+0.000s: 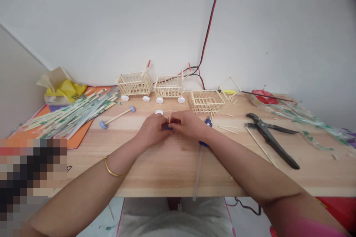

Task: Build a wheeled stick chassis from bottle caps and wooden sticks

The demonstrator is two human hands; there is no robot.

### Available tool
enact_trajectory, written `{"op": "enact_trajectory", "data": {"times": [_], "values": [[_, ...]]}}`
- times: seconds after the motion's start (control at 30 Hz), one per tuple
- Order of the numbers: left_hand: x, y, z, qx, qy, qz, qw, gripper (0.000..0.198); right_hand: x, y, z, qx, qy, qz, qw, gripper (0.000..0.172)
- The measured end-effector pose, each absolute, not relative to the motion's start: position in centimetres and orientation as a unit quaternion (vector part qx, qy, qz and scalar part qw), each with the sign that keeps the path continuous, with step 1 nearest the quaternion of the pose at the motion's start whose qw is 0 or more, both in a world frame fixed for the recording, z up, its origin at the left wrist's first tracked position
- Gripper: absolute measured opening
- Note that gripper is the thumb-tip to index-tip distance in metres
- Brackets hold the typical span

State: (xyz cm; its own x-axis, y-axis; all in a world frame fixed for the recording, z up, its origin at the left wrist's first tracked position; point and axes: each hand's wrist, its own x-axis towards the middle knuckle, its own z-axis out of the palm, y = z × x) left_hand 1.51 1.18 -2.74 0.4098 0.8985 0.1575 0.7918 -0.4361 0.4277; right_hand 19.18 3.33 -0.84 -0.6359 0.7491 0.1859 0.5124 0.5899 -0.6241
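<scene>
Both my hands meet over the middle of the table, fingers closed around a small blue wheel [168,126]. A short wooden stick [170,114] stands upright from between the fingertips. My left hand [151,130] grips the blue wheel from the left. On the other side, my right hand [189,123] pinches near the stick; its fingertips partly hide the contact. Just behind the left hand lies a white wheel [159,112]. A blue glue gun [204,143] with a clear glue stick [197,176] lies partly under my right wrist. To the left rests an axle [117,117] with blue wheels.
Two wheeled stick carts [135,83] [168,87] and a wheelless stick basket [207,100] stand along the wall. Bundled sticks [80,113] lie left on orange card. Black cutters [271,137], loose sticks and a red-lined bowl [264,97] are at right. A blurred patch covers the lower left.
</scene>
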Motion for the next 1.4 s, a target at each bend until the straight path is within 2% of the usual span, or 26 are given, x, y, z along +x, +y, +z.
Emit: {"op": "enact_trajectory", "data": {"times": [0.33, 0.47, 0.6, 0.77, 0.97, 1.17, 1.4], "values": [[1.8, 0.8, -2.0, 0.815, 0.527, 0.220, 0.094, 0.018, 19.4, 3.2, 0.7, -0.311, -0.851, 0.290, 0.307, 0.005], [1.8, 0.6, -1.7, 0.800, 0.539, 0.226, 0.137, 0.014, 19.5, 3.3, 0.9, -0.309, -0.851, 0.283, 0.316, 0.008], [1.6, 0.6, -1.4, 0.762, 0.565, 0.253, 0.191, 0.017, 19.6, 3.3, 0.9, -0.333, -0.832, 0.290, 0.337, 0.019], [0.5, 1.1, -0.7, 0.731, 0.578, 0.303, 0.198, 0.018, 19.7, 3.6, 0.5, -0.393, -0.799, 0.284, 0.356, 0.022], [-0.7, 1.5, 0.4, 0.700, 0.611, 0.343, 0.135, 0.022, 19.7, 4.0, 0.0, -0.414, -0.792, 0.276, 0.354, 0.020], [-0.2, 1.2, -0.1, 0.752, 0.552, 0.355, 0.057, 0.018, 19.6, 3.7, 0.4, -0.399, -0.781, 0.281, 0.391, 0.018], [0.0, 1.0, -0.7, 0.779, 0.526, 0.340, -0.005, 0.016, 19.3, 2.8, 0.9, -0.347, -0.789, 0.297, 0.412, 0.028]]}}
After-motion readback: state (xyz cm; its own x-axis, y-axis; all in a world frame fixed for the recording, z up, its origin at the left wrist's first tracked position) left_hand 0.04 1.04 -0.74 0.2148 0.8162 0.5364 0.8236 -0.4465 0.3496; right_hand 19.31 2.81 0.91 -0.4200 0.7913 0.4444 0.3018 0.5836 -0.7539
